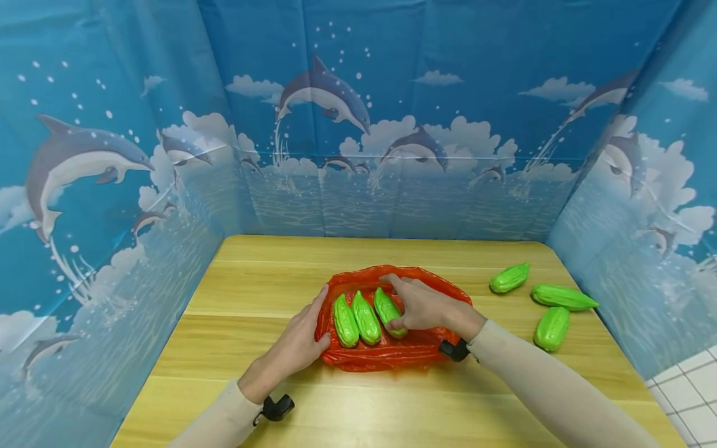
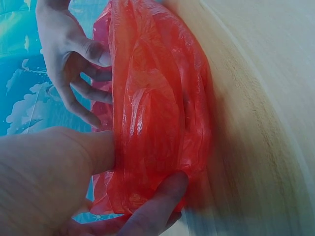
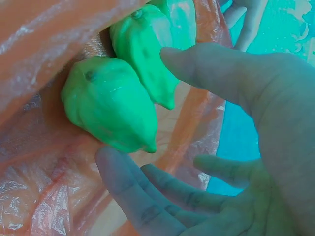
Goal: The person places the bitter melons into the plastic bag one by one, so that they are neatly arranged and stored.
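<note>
An opened red plastic bag (image 1: 381, 358) lies on the table with three green, ridged, pod-shaped vegetables side by side in it. The left one (image 1: 345, 320) and middle one (image 1: 366, 317) are close together. The right one (image 1: 386, 311) lies by my right hand (image 1: 422, 305). In the right wrist view my right thumb and fingers are spread apart around this vegetable (image 3: 110, 103), one fingertip right at its side. My left hand (image 1: 297, 339) holds the bag's left side, with the bag's edge between thumb and fingers in the left wrist view.
Three more green vegetables lie on the table's right side: one farther back (image 1: 510, 278), a long one (image 1: 564, 297) near the right edge, and one closer (image 1: 552, 328). Blue dolphin-printed curtains (image 1: 358, 205) stand behind and beside the wooden table (image 1: 252, 298).
</note>
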Motion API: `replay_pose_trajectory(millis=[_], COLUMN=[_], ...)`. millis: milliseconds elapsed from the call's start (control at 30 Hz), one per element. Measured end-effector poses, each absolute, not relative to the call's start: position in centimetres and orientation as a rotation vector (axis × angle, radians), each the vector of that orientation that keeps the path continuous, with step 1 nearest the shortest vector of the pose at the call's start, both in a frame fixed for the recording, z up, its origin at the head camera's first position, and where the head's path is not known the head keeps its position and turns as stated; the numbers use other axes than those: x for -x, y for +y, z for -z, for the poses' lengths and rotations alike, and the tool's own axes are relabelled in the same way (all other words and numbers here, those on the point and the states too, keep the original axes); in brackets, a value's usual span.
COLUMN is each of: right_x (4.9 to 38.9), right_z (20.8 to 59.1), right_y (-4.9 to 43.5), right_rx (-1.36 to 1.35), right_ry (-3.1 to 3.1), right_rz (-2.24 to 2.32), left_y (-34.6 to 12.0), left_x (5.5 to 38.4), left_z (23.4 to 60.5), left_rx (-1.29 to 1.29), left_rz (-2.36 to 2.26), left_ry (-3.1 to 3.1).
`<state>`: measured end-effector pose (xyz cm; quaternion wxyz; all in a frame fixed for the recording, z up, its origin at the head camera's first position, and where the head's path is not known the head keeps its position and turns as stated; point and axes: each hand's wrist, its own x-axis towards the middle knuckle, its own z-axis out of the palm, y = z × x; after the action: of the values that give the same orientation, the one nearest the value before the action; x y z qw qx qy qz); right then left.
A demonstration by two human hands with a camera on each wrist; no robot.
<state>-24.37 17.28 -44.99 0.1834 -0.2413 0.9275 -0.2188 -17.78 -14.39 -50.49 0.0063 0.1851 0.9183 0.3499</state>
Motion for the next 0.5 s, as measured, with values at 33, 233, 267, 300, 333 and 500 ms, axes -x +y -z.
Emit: replay_pose_trajectory(millis=[33,233,267,300,333,500], right_x=[24.3,24.0,24.0,23.9,23.9,23.5], right_z=[44.9,44.1,43.9,43.8,43.6,43.2], right_y=[17.3,17.4,17.5,17.6,17.6,18.2], right_rx=[0.682,0.711,0.712,0.713,0.716,0.712], right_ry=[2.619,2.631,2.633,2.636,2.644,2.675], right_rz=[0.618,0.633,0.634,0.635,0.63,0.621], left_y=[-14.4,-14.3,-14.3,-14.3,-14.3,-14.1], left_x=[17.8,17.8,17.8,17.9,17.9,17.9], left_z=[50.5,50.5,50.4,50.4,50.5,50.6], left_rx=[-0.579,-0.576,-0.576,-0.576,-0.576,-0.585], left_rz=[-1.096,-1.095,-1.093,-1.093,-1.089,-1.075], left_ry=[2.873,2.872,2.871,2.87,2.871,2.872])
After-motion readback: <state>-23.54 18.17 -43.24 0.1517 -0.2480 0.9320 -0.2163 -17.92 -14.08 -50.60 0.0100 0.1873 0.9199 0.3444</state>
